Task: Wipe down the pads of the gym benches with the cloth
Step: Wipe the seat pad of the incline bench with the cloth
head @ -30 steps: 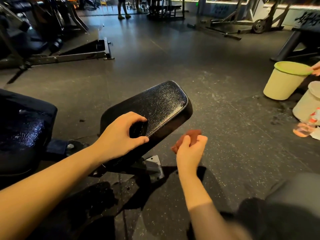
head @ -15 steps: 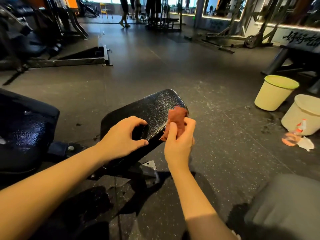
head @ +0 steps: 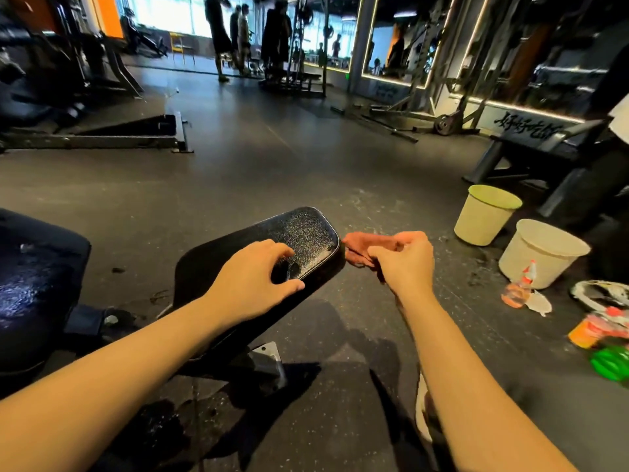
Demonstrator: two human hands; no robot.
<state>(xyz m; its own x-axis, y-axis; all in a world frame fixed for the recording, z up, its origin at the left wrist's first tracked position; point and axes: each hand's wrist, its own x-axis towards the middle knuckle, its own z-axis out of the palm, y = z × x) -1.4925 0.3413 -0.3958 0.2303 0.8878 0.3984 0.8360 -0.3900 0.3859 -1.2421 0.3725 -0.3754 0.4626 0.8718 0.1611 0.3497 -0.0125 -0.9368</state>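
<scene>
Cloth [head: 357,248]: bunched, pinched in my curled right hand [head: 405,264], just off the pad [head: 306,229] end. Left hand [head: 252,281]: grips pad edge alongside. Risk: bunched cloth may skip patches.

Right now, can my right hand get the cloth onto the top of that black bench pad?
Probably yes. The right hand holds the cloth just beside the far end of the pad, with nothing between them. The left hand grips the near part, covering only that patch.
</scene>
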